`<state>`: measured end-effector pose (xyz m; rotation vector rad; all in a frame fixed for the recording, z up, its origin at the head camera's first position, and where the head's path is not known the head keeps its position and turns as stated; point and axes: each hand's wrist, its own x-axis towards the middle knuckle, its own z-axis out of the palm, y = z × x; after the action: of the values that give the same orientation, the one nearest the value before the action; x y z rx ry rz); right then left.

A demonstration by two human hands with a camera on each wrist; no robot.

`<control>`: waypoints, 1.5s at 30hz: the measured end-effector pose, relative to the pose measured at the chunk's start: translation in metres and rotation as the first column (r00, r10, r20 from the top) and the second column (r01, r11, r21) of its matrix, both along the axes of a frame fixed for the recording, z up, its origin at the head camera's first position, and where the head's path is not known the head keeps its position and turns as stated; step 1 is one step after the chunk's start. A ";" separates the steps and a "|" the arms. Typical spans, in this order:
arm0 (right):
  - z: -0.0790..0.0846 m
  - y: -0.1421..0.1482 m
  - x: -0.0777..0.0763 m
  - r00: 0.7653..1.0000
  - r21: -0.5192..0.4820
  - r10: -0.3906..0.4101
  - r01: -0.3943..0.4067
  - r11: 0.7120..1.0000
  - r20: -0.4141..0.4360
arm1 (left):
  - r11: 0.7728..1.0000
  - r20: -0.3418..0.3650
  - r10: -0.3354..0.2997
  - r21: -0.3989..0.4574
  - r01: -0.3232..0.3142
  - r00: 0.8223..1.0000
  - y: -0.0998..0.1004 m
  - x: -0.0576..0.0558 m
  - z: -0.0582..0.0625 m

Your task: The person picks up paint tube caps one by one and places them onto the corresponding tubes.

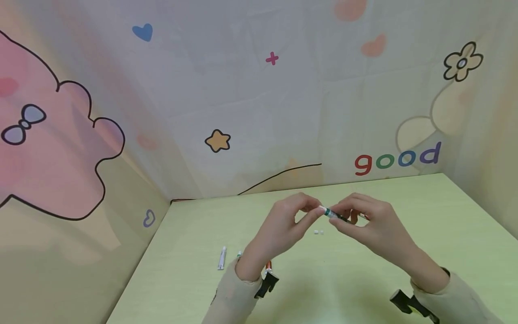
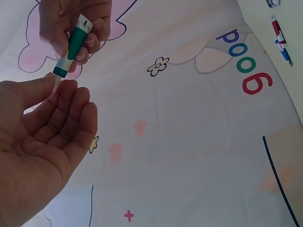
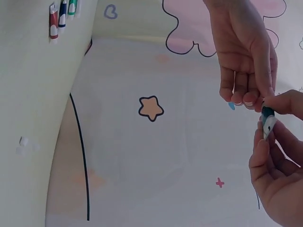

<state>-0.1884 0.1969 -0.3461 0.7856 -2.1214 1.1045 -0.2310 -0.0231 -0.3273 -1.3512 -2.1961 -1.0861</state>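
Note:
A small paint tube (image 2: 75, 45), green and white with a flat crimped end, is held up over the table between both hands. My left hand (image 1: 287, 222) pinches the white cap (image 2: 57, 82) between thumb and forefinger, its other fingers bent. My right hand (image 1: 374, 219) grips the tube body from the other side, thumb against fingers. In the head view the fingers cover much of the tube. Two small white pieces (image 1: 319, 232) lie on the table below the hands.
On the pale table (image 1: 194, 292) at left lies a whitish tube (image 1: 221, 258). Red (image 3: 53, 22), blue (image 3: 63, 15) and green (image 3: 72, 7) tubes lie side by side. A red-and-blue pen (image 2: 281, 40) lies on the table too. A printed curtain (image 1: 243, 90) stands behind.

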 end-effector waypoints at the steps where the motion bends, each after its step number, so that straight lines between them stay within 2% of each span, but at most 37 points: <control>1: 0.000 0.001 0.001 0.999 -0.009 0.005 -0.005 1.000 0.040 | 1.000 -0.025 -0.014 -0.004 0.014 1.000 -0.001 0.001 0.000; 4: 0.000 0.003 0.004 0.989 -0.052 0.044 -0.037 0.998 0.145 | 0.998 -0.100 -0.057 -0.019 0.055 0.993 -0.001 0.002 0.003; 9: 0.003 0.005 0.007 0.960 -0.132 0.140 -0.110 0.985 0.242 | 0.995 -0.199 -0.102 -0.042 0.095 0.975 -0.001 0.003 0.006; 11: 0.004 0.005 0.009 0.953 -0.145 0.157 -0.123 0.982 0.257 | 0.993 -0.214 -0.112 -0.055 0.103 0.970 -0.001 0.003 0.006; 14: 0.003 0.006 0.009 0.952 -0.139 0.151 -0.118 0.983 0.266 | 0.990 -0.200 -0.132 -0.080 0.118 0.971 -0.003 0.002 0.006; 18: -0.003 0.005 0.009 0.972 -0.079 0.088 -0.072 0.994 0.217 | 0.982 -0.113 -0.157 -0.122 0.143 0.981 -0.007 0.000 0.006; 21: -0.007 0.005 0.008 0.993 -0.017 0.031 -0.030 0.999 0.114 | 0.981 -0.050 -0.135 -0.145 0.127 0.990 -0.010 -0.003 0.005; 23: -0.009 0.005 0.007 0.999 0.009 0.011 -0.012 1.000 0.046 | 0.984 -0.028 -0.102 -0.152 0.097 0.994 -0.012 -0.004 0.005; 26: -0.011 0.003 0.005 0.998 0.039 0.009 -0.006 0.999 -0.065 | 0.987 0.000 -0.065 -0.147 0.064 0.998 -0.012 -0.004 0.005; 30: -0.015 0.000 0.003 0.987 0.058 0.026 -0.017 0.998 -0.157 | 0.987 0.032 -0.036 -0.158 0.040 0.999 -0.012 -0.004 0.002; 38: -0.017 -0.005 0.002 0.983 0.087 0.034 -0.018 0.996 -0.178 | 0.982 0.070 -0.033 -0.181 0.045 0.997 -0.012 -0.001 -0.003; 45: -0.018 -0.008 0.005 0.992 0.060 0.046 -0.039 0.997 -0.115 | 0.978 0.022 -0.043 -0.203 0.047 0.999 -0.014 0.004 -0.005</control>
<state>-0.1830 0.1892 -0.3640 0.9044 -2.0552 0.9978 -0.2269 -0.0374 -0.3318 -1.4867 -2.3539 -0.9113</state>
